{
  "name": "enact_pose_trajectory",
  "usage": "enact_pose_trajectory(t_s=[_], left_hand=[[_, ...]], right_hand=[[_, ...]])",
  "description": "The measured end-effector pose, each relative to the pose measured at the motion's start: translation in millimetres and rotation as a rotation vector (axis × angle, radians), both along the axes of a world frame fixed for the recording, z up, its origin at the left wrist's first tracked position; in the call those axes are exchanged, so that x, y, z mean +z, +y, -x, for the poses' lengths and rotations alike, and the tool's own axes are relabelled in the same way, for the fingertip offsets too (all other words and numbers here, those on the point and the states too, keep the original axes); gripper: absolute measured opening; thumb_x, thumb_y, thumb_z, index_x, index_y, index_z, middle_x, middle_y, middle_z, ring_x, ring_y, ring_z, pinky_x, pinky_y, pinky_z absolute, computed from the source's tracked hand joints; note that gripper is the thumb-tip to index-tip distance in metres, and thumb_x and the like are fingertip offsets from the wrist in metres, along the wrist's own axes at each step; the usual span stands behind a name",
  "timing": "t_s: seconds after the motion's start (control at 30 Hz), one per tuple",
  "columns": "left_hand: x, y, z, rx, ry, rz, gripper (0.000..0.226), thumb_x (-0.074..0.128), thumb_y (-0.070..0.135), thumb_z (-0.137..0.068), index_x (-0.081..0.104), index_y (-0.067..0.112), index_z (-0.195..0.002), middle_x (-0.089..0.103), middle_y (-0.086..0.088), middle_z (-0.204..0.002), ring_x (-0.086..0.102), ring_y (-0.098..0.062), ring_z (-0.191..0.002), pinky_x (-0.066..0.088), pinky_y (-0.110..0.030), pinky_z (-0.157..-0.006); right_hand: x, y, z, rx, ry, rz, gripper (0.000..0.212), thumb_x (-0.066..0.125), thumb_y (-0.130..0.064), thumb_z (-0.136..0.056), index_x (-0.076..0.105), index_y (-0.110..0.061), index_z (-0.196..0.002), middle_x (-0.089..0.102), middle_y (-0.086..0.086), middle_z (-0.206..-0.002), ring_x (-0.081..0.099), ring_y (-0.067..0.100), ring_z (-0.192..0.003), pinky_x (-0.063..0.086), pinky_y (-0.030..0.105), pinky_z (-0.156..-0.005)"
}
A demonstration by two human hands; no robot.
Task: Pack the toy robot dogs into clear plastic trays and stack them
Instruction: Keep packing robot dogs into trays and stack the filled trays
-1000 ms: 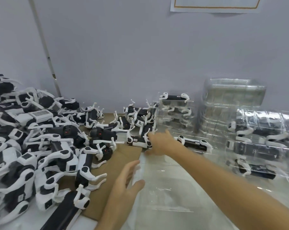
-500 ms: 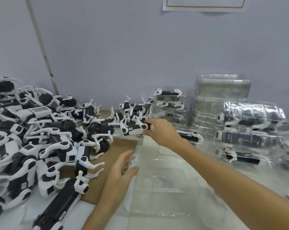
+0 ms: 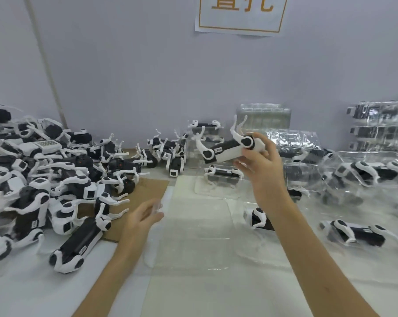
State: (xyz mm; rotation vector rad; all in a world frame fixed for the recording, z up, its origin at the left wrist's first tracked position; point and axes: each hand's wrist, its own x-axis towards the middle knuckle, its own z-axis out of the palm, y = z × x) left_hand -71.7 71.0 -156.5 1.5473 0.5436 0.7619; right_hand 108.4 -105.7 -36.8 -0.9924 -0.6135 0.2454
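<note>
Black-and-white toy robot dog (image 3: pixel 230 148) now lifted off pile, right hand (image 3: pixel 259 165) gripping

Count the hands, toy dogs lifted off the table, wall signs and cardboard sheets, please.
Bare hands: 2 (left hand, right hand)
Black-and-white plastic toy robot dog held aloft: 1
White paper wall sign with orange lettering: 1
Flat brown cardboard sheet: 1
Total: 5

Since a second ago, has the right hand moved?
Yes. The right hand has lifted a toy dog up and rightward from the loose pile, toward the stacked clear trays.
</note>
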Motion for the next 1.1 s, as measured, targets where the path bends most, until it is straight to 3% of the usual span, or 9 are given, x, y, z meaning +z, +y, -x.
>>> enact_pose_trajectory(t_s=[0.13,0.23,0.3,0.4,0.5,0.63,0.87,0.97,1.1], left_hand=[[1,0,3,-0.056,0.026,0.02,0.034,0.064,0.004,-0.09,0.065,0.016,-0.122,0.071,0.004,-0.116,0.061,-0.006,-0.113,0.043,-0.02,-0.089],[0,6,4,-0.088,0.052,0.022,0.032,0.065,0.006,-0.089,0.066,0.02,-0.118,0.074,0.007,-0.113,0.064,-0.003,-0.111,0.044,-0.021,-0.089],[-1,8,4,-0.097,0.066,0.016,0.031,0.066,0.007,-0.089,0.067,0.02,-0.117,0.074,0.01,-0.112,0.064,-0.001,-0.109,0.044,-0.022,-0.09],[0,9,5,-0.11,0.082,0.004,0.03,0.066,0.008,-0.089,0.066,0.02,-0.117,0.074,0.011,-0.111,0.065,-0.001,-0.107,0.044,-0.022,-0.09],[2,8,6,-0.143,0.09,0.003,0.031,0.065,0.01,-0.089,0.066,0.022,-0.117,0.073,0.012,-0.113,0.065,0.001,-0.105,0.044,-0.022,-0.089],[4,7,8,-0.158,0.101,0.013,0.029,0.065,0.011,-0.09,0.066,0.024,-0.116,0.073,0.014,-0.112,0.065,0.004,-0.103,0.043,-0.021,-0.088],[4,8,6,-0.158,0.093,0.015,0.023,0.064,0.029,-0.087,0.072,0.031,-0.109,0.073,0.011,-0.113,0.065,-0.005,-0.109,0.043,-0.031,-0.098],[4,8,6,-0.146,0.078,0.025,0.02,0.062,0.033,-0.088,0.074,0.04,-0.101,0.073,0.013,-0.112,0.065,-0.006,-0.109,0.044,-0.036,-0.099],[3,10,6,-0.179,0.085,-0.014,0.029,0.064,0.036,-0.09,0.07,0.026,-0.116,0.072,0.005,-0.117,0.064,-0.014,-0.115,0.04,-0.045,-0.11]], right_hand=[[1,-3,2,0.186,0.461,-0.258,0.018,0.058,-0.016,-0.096,0.063,-0.011,-0.113,0.068,0.008,-0.107,0.067,0.021,-0.095,0.057,0.035,-0.084],[7,3,1,0.267,0.764,-0.306,0.028,0.041,-0.018,-0.105,0.06,-0.008,-0.124,0.067,0.016,-0.11,0.065,0.028,-0.095,0.058,0.038,-0.072],[7,6,3,0.31,0.867,-0.251,0.035,0.039,-0.02,-0.104,0.059,-0.005,-0.128,0.068,0.018,-0.114,0.063,0.03,-0.098,0.056,0.039,-0.063],[7,7,11,0.376,0.879,-0.174,0.039,0.058,-0.026,-0.095,0.061,-0.002,-0.126,0.068,0.021,-0.12,0.064,0.033,-0.106,0.056,0.042,-0.073],[14,3,16,0.424,0.751,-0.207,0.044,0.068,-0.012,-0.075,0.061,-0.001,-0.117,0.07,0.022,-0.106,0.067,0.033,-0.093,0.054,0.039,-0.086],[18,1,12,0.401,0.493,-0.1,0.026,0.056,-0.002,-0.089,0.06,0.001,-0.114,0.071,0.019,-0.096,0.064,0.032,-0.098,0.045,0.044,-0.106],[0,4,26,0.183,-0.415,0.724,0.053,0.078,-0.002,-0.077,0.064,-0.035,-0.115,0.072,-0.005,-0.11,0.072,0.018,-0.094,0.063,0.035,-0.071],[-20,10,39,0.262,-0.597,0.852,0.048,0.08,-0.008,-0.076,0.064,-0.04,-0.11,0.073,-0.004,-0.108,0.072,0.012,-0.089,0.062,0.029,-0.066],[-45,14,46,0.196,-0.7,0.966,0.047,0.079,-0.015,-0.078,0.065,-0.035,-0.119,0.07,-0.002,-0.108,0.066,0.007,-0.086,0.058,0.02,-0.066]])
